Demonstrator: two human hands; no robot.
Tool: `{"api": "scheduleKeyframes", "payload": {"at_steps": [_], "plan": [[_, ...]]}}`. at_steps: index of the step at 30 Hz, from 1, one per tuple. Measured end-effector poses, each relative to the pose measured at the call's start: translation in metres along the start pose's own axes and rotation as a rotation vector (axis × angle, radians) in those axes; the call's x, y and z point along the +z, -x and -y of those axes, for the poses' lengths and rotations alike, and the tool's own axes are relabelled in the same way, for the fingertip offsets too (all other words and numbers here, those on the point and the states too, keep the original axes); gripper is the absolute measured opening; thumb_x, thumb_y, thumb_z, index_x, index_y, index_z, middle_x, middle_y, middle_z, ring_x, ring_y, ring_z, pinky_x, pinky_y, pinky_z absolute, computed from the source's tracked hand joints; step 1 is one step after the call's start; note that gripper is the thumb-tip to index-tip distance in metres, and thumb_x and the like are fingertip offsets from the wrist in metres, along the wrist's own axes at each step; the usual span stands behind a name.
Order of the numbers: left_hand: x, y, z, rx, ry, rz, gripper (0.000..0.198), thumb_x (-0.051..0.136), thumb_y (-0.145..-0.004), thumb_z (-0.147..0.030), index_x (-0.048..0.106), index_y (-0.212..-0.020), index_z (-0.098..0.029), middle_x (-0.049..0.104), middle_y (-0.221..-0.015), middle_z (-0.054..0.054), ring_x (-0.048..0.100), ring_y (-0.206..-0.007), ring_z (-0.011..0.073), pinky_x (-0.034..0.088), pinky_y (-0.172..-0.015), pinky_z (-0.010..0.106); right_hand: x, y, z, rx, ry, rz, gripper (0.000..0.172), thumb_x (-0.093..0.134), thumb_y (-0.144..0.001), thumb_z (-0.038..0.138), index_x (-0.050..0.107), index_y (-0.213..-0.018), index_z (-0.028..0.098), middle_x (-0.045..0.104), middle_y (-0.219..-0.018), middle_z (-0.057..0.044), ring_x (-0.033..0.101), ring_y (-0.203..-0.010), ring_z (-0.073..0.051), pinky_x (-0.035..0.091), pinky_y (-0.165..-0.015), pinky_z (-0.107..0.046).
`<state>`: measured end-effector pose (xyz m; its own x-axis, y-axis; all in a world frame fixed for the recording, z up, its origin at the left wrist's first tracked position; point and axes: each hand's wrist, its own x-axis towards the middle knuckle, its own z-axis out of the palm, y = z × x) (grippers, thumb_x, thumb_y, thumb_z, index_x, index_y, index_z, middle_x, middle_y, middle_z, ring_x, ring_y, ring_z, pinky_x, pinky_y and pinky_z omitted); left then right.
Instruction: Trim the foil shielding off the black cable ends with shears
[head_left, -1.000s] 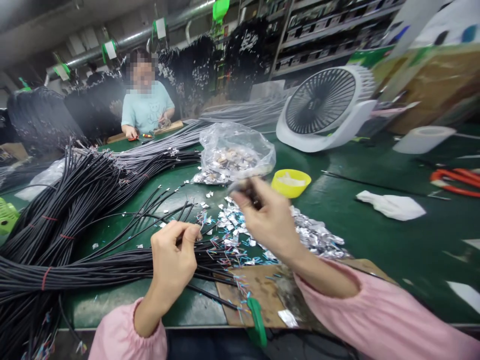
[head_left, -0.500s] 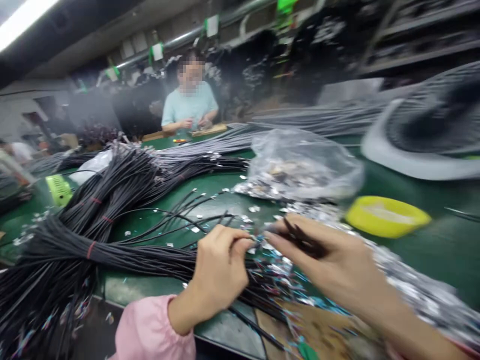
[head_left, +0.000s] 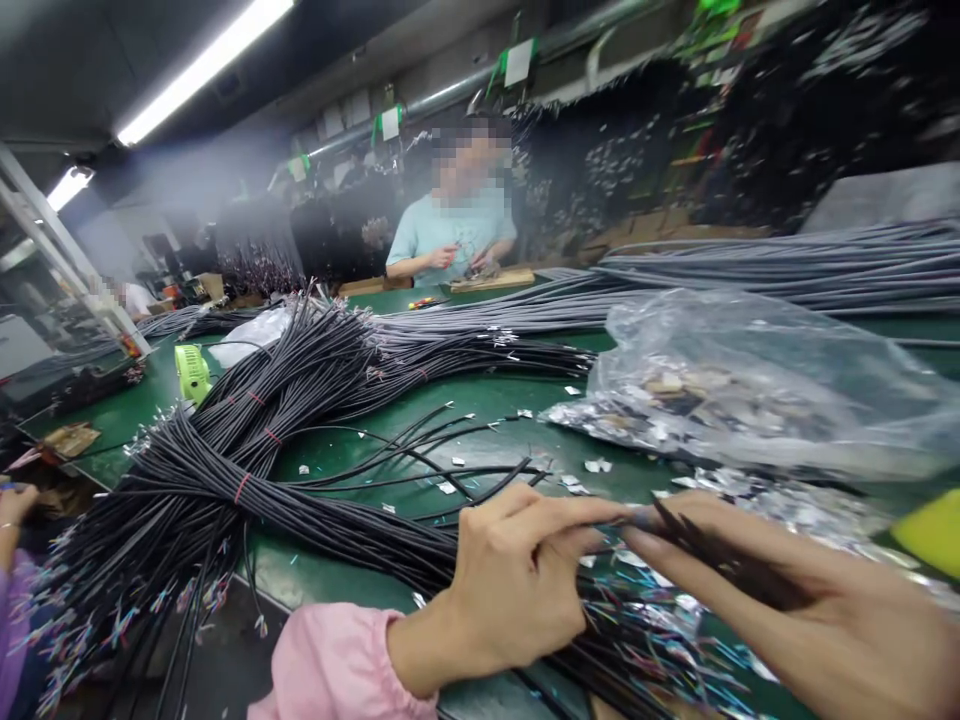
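My left hand (head_left: 517, 580), in a pink sleeve, is closed in a pinch above the bundle of black cables (head_left: 330, 515). Whatever lies between its finger and thumb is too small and blurred to make out. Its fingertips meet those of my right hand (head_left: 817, 590), which is closed around a dark tool that looks like tweezers (head_left: 724, 560). Below both hands, the cable ends fan out into thin coloured wires (head_left: 660, 640). Scraps of silver foil (head_left: 780, 505) lie just beyond my right hand.
A clear plastic bag (head_left: 750, 350) of foil scraps stands behind my hands. More cable bundles (head_left: 292, 370), grey cables (head_left: 712, 265) and a green fan-like device (head_left: 193, 373) lie on the green table (head_left: 300, 565). A co-worker (head_left: 457, 235) sits opposite; another person's hand (head_left: 16, 505) shows at left.
The view has swung to the right-hand side less and left more, so things sit further right. My left index finger has straightened toward my right fingertips. The dark tool stays in my right hand.
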<state>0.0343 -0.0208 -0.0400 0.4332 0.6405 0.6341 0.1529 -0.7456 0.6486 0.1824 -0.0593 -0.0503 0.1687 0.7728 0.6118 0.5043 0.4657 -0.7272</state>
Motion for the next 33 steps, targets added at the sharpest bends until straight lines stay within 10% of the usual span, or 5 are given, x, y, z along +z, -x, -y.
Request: {"api": "scheduleKeyframes", "payload": {"at_steps": [15,19,33], "plan": [[-0.003,-0.006,0.009,-0.221,0.174,-0.111,0.009,0.066,-0.073,-0.021,0.073,-0.079,-0.02,0.065,-0.07,0.002,0.057,-0.06,0.0109,0.043,-0.051,0.02,0.001,-0.001,0.009,0.129,0.135,-0.056,0.039,0.046,-0.085,0.052,0.061,-0.096,0.018,0.066,-0.075,-0.005,0.061,-0.063,-0.017,0.05,-0.054,-0.028],[-0.005,-0.006,0.011,-0.203,0.152,-0.132,0.009,0.067,-0.074,-0.024,0.073,-0.079,-0.022,0.064,-0.07,0.001,0.057,-0.059,0.0104,0.042,-0.049,0.019,0.0,-0.002,0.014,0.079,0.12,-0.03,0.028,0.046,-0.087,0.039,0.064,-0.092,0.018,0.069,-0.089,-0.008,0.064,-0.079,-0.019,0.052,-0.07,-0.031],[-0.006,0.002,0.011,-0.003,-0.043,-0.19,0.014,0.064,-0.076,-0.014,0.072,-0.085,-0.022,0.063,-0.07,0.0,0.057,-0.061,0.0096,0.046,-0.055,0.02,-0.001,-0.003,0.023,-0.005,0.044,0.013,0.024,0.049,-0.086,0.027,0.07,-0.079,0.019,0.067,-0.065,-0.003,0.061,-0.06,-0.015,0.049,-0.056,-0.026]]}}
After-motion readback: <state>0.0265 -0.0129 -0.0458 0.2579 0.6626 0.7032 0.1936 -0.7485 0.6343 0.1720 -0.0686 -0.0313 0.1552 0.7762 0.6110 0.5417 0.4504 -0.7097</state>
